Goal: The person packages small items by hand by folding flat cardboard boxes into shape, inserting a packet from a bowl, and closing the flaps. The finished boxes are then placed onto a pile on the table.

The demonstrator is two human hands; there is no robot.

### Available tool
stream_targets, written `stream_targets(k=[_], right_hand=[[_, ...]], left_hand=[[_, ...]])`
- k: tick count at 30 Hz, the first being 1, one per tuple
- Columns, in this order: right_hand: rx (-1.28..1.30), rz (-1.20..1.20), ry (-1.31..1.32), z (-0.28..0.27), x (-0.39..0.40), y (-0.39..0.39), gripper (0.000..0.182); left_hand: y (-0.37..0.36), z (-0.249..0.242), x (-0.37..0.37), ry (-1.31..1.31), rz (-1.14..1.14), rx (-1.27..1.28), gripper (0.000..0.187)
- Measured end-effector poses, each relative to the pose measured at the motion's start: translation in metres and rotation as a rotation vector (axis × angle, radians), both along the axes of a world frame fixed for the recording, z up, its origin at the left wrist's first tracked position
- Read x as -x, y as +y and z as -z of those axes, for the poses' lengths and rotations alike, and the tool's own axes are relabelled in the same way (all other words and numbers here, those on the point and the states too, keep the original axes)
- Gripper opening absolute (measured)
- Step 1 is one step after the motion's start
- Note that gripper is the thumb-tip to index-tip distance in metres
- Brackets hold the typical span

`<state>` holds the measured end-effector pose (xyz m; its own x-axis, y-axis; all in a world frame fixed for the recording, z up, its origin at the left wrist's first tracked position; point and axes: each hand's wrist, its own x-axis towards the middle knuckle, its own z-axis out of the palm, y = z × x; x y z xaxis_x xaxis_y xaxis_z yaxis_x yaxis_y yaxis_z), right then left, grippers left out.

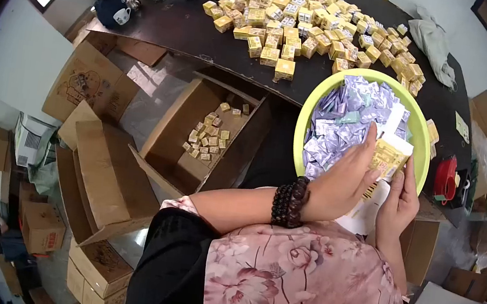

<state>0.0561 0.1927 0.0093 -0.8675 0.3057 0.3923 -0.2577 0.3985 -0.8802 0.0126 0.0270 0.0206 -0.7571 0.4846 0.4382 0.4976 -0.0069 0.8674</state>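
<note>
A small yellow carton with white flaps standing up is between my two hands, over the near edge of a lime-green basin. My left hand, a dark beaded bracelet on its wrist, presses along the carton's left side with fingers and thumb. From the right, the fingers of my right hand close on the carton's lower side. Purple-and-white sachets fill the basin, with a few greenish ones among them. What is inside the carton is hidden.
Many yellow cartons are heaped on the dark table. Left of me, an open cardboard box holds several small cartons. More cardboard boxes stand on the floor. A grey cloth and a red basket are at right.
</note>
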Motion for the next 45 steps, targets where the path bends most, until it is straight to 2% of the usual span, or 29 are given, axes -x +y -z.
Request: stream_targets(k=[5,7,8,9,10,11,12,13,17,20,23,24,27,28,29,31,33,35,39,42,45], right_hand=[[-0.239,-0.125,0.015,-0.005,-0.007,-0.004,0.037],[-0.152,-0.201,0.047,-0.010,-0.002,-0.009,0.037],[0.029,-0.200,-0.020,-0.005,-0.002,-0.008,0.040],[0.193,-0.260,-0.033,-0.008,-0.004,-0.010,0.043],[0.353,-0.308,-0.038,-0.013,-0.005,-0.014,0.047],[0.387,-0.387,0.028,-0.016,-0.001,-0.016,0.052],[0.253,-0.441,0.086,-0.017,0.001,-0.011,0.053],[0.118,-0.495,0.134,-0.018,0.002,-0.004,0.053],[0.002,-0.547,0.090,-0.031,-0.001,0.009,0.054],[-0.116,-0.492,0.129,-0.039,0.000,0.010,0.049],[-0.120,-0.570,0.053,-0.048,-0.003,0.017,0.052],[-0.175,-0.556,0.131,-0.049,-0.001,0.017,0.051],[-0.154,-0.569,0.125,-0.050,-0.002,0.019,0.043],[-0.151,-0.560,0.128,-0.049,-0.003,0.020,0.043],[-0.134,-0.564,0.096,-0.046,-0.004,0.022,0.038],[-0.113,-0.566,0.065,-0.039,-0.005,0.022,0.034],[0.128,-0.500,0.078,-0.032,-0.005,0.016,0.025],[0.231,-0.535,0.043,-0.027,-0.003,0.016,0.022],[0.491,-0.569,-0.009,-0.031,-0.004,0.010,0.015],[0.407,-0.546,-0.062,-0.039,-0.004,0.012,0.014],[0.448,-0.607,-0.118,-0.034,-0.002,0.014,0.015]], left_hand=[[0.008,0.009,-0.004,0.011,-0.051,0.118,0.082],[0.007,0.015,-0.001,0.023,-0.051,-0.055,0.075],[-0.004,-0.002,-0.003,-0.148,0.014,-0.057,0.068],[-0.007,0.002,0.001,-0.096,-0.014,-0.041,0.066],[-0.009,0.000,0.000,-0.218,0.029,-0.169,0.066],[-0.009,0.005,0.002,-0.288,0.074,-0.280,0.064],[-0.012,-0.002,-0.002,-0.403,0.101,-0.347,0.062],[-0.012,-0.003,-0.003,-0.381,0.128,-0.370,0.061],[-0.021,-0.012,0.000,-0.356,0.232,-0.266,0.052],[-0.024,-0.013,0.001,-0.362,0.291,-0.225,0.047],[-0.022,-0.018,-0.002,-0.411,0.249,-0.199,0.047],[-0.022,-0.018,-0.002,-0.410,0.260,-0.191,0.047],[-0.022,-0.021,-0.003,-0.373,0.272,-0.152,0.048],[-0.022,-0.027,-0.005,-0.455,0.280,-0.149,0.048],[-0.022,-0.030,-0.006,-0.537,0.285,-0.145,0.047],[-0.022,-0.020,-0.004,-0.527,0.313,-0.166,0.046],[-0.021,-0.019,-0.004,-0.520,0.338,-0.188,0.046],[-0.018,-0.026,-0.004,-0.320,0.247,-0.097,0.040],[-0.012,-0.020,-0.003,-0.347,0.249,-0.187,0.040],[-0.011,-0.020,-0.006,-0.409,0.195,-0.226,0.042],[-0.011,-0.019,-0.008,-0.403,0.173,-0.197,0.047]])
